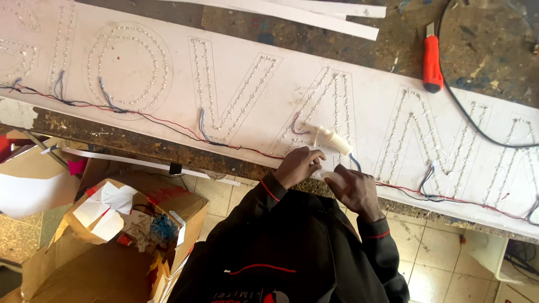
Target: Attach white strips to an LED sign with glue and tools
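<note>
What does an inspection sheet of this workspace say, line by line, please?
Surface: worn, stained workbench.
Job's things: long white sign panel with outlined letters filled with small lights; white tube lies on it.
Clutter: white strips, orange utility knife.
Grippers: left hand and right hand at the panel's near edge, fingers on the wiring; grip unclear.
Cables: red and dark wires along the panel; black cable.
Surroundings: open cardboard box, tiled floor.
</note>
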